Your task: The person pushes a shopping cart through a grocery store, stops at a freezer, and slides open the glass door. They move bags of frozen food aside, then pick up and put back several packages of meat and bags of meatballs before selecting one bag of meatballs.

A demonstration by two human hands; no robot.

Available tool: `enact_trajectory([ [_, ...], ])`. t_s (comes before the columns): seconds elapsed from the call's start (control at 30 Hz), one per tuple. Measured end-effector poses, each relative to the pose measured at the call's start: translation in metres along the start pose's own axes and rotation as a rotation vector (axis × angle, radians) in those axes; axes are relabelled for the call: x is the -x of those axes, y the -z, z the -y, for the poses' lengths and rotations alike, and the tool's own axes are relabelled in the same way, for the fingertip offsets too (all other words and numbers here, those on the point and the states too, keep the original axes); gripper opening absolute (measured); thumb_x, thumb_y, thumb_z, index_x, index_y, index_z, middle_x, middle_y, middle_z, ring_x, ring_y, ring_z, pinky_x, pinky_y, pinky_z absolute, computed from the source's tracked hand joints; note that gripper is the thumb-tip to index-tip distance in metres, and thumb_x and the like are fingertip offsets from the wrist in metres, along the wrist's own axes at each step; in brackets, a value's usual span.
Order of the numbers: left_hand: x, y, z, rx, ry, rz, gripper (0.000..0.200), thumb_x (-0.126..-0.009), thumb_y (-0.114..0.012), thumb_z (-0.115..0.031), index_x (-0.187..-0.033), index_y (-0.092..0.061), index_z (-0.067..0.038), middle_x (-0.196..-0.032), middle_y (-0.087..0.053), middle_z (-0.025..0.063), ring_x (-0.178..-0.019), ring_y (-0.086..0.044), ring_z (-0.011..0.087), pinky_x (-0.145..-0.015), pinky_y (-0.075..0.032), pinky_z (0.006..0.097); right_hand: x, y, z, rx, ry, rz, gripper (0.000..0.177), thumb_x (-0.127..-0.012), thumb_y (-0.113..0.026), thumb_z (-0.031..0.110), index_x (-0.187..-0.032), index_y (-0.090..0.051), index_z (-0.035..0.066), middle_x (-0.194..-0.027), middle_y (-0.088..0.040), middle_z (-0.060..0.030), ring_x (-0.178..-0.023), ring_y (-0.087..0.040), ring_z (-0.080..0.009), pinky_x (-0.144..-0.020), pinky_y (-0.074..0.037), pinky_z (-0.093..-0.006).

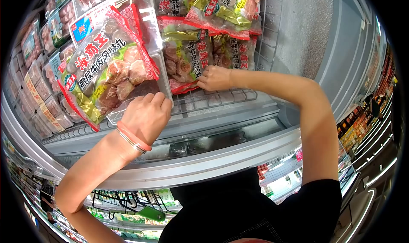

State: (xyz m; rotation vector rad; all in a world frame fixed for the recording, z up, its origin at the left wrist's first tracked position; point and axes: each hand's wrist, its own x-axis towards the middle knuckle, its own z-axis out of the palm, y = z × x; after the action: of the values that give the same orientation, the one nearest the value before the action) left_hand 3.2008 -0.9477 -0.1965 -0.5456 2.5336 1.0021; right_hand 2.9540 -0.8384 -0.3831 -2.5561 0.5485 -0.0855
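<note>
My left hand (149,112), with an orange band and a silver bracelet at the wrist, has its fingers curled down at the front edge of a clear plastic tray (165,75). What those fingers grip is hidden. Just beyond it, a large red-edged bag of meatballs (110,70) lies tilted over the trays. My right hand (215,78) is closed at the lower right edge of another bag of meatballs (184,58), which lies flat in the wire basket. Further bags of the same kind (232,51) lie beside and above that one.
Packed trays of meat (47,96) are stacked at the left of the freezer. A wire rack (213,99) runs along the front, behind the freezer's rounded metal rim (204,165). Below the rim is a shopping cart with a green handle piece (152,213). Stocked shelves (366,128) stand at right.
</note>
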Motion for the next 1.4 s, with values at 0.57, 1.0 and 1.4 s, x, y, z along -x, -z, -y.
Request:
enact_trajectory([
  [0.57, -0.004, -0.003, 0.004, -0.031, -0.023, 0.015, 0.02, -0.07, -0.068, -0.015, -0.078, -0.052, -0.006, -0.076, -0.05, 0.0073, -0.074, -0.054, 0.0234, -0.064, -0.045, 0.0344, 0.019, -0.018, 0.001, -0.837, -1.517, 0.227, 0.017, -0.078, -0.057, 0.014, -0.079, -0.068, 0.001, -0.067, -0.067, -0.0071, -0.072, -0.065, -0.022, -0.072, -0.049, -0.0339],
  [1.0, -0.01, 0.0, 0.004, -0.046, -0.036, 0.026, 0.021, -0.07, -0.068, -0.016, -0.078, -0.051, -0.005, -0.076, -0.05, 0.0075, -0.074, -0.054, 0.0236, -0.065, -0.044, 0.0345, 0.034, -0.023, -0.002, -1.214, -1.505, 0.065, 0.012, -0.077, -0.06, 0.011, -0.074, -0.066, 0.002, -0.06, -0.063, -0.0063, -0.055, -0.058, -0.0142, -0.055, -0.045, -0.0284],
  [1.4, -0.017, 0.005, 0.002, -0.034, -0.027, 0.062, 0.021, -0.07, -0.068, -0.016, -0.081, -0.053, -0.004, -0.077, -0.051, 0.0081, -0.075, -0.055, 0.0244, -0.067, -0.046, 0.0353, 0.031, 0.0, 0.006, -1.311, -1.65, 0.14, 0.013, -0.076, -0.059, 0.01, -0.075, -0.069, 0.003, -0.064, -0.066, -0.0079, -0.058, -0.06, -0.0149, -0.057, -0.046, -0.0295],
])
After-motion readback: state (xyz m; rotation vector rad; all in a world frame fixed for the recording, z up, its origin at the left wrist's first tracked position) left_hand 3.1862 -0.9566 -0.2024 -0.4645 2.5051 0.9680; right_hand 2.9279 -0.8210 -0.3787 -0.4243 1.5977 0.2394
